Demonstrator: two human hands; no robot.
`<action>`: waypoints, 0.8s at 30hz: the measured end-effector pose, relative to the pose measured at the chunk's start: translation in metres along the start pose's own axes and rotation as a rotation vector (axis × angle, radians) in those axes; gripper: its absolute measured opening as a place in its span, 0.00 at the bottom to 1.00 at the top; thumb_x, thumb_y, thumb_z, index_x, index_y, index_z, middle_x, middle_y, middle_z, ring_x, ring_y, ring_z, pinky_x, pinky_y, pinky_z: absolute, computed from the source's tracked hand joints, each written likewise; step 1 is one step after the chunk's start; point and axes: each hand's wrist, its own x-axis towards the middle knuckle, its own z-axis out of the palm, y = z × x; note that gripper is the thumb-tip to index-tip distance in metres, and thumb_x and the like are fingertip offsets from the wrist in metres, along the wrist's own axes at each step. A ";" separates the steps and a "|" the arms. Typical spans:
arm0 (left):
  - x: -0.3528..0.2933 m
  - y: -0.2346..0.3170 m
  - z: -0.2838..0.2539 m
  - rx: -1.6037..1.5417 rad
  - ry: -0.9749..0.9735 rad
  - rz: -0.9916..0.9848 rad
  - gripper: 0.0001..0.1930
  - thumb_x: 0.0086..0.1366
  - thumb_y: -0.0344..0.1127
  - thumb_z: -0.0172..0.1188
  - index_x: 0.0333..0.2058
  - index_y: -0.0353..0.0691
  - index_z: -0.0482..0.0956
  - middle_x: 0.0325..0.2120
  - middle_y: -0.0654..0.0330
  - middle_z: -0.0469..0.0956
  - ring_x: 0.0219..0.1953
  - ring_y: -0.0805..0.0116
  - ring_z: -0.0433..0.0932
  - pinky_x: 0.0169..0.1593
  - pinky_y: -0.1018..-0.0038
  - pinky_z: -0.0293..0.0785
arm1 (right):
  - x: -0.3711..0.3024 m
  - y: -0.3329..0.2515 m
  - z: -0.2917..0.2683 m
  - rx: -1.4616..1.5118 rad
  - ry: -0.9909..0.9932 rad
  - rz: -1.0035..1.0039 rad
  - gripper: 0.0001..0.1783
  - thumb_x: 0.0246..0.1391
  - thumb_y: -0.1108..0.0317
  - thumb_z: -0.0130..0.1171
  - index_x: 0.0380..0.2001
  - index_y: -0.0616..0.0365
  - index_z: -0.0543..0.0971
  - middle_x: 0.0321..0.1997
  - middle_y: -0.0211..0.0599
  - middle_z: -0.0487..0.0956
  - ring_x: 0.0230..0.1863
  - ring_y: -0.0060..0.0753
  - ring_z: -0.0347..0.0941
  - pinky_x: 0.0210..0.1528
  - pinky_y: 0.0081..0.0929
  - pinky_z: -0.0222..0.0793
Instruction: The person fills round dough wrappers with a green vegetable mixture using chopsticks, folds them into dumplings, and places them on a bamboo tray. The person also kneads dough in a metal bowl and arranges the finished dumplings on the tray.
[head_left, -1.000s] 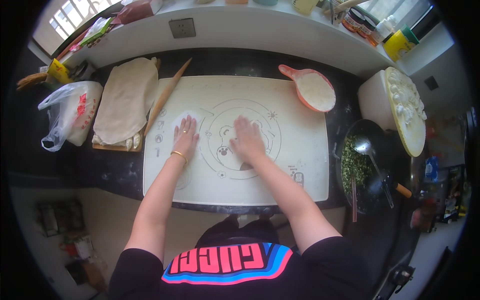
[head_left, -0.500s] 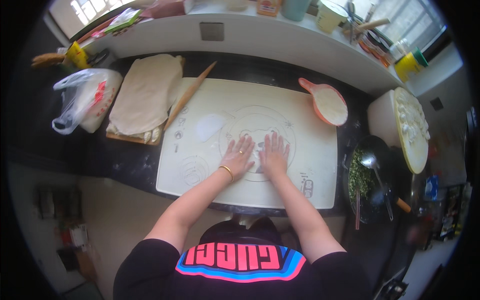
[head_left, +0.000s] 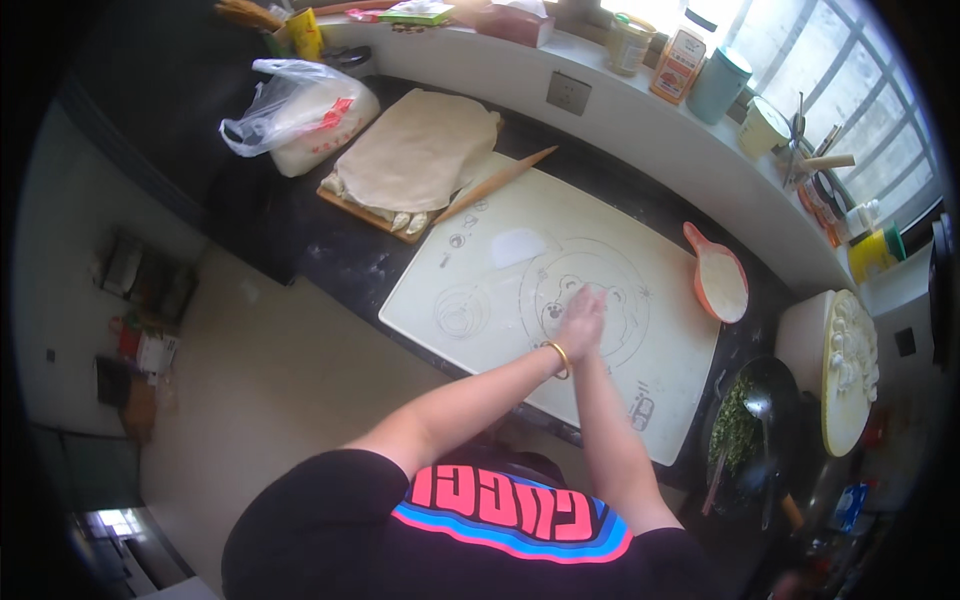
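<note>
While my left hand [head_left: 573, 330] and right hand [head_left: 597, 318] were together over the pale mat [head_left: 675, 350], blur merged the fingers, so I could not tell whether they were spread or curled, or gripped anything. They covered part of the printed bear [head_left: 622, 318]. A flat white patch [head_left: 517, 248], too faint to identify, lay on the mat near the rolling pin [head_left: 500, 186].
</note>
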 end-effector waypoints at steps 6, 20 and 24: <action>-0.032 0.062 0.038 -0.219 -0.064 -0.140 0.36 0.64 0.60 0.27 0.58 0.32 0.50 0.55 0.51 0.53 0.57 0.61 0.49 0.59 0.72 0.47 | -0.008 0.051 0.004 -3.097 0.353 0.316 0.40 0.59 0.40 0.21 0.61 0.65 0.46 0.67 0.47 0.42 0.68 0.40 0.36 0.66 0.33 0.30; -0.027 0.104 -0.078 -0.111 -0.004 -0.101 0.32 0.65 0.55 0.34 0.58 0.33 0.55 0.59 0.48 0.53 0.62 0.62 0.49 0.62 0.71 0.45 | 0.005 0.006 -0.079 -3.290 0.052 -0.490 0.34 0.59 0.47 0.37 0.59 0.61 0.55 0.62 0.42 0.57 0.63 0.35 0.50 0.63 0.28 0.45; -0.049 0.137 -0.144 -0.114 -0.124 -0.077 0.34 0.64 0.56 0.34 0.59 0.34 0.52 0.62 0.50 0.47 0.64 0.58 0.43 0.64 0.70 0.38 | 0.019 -0.033 -0.116 -3.258 0.207 -0.251 0.34 0.60 0.46 0.35 0.58 0.63 0.57 0.62 0.42 0.57 0.63 0.35 0.51 0.62 0.27 0.46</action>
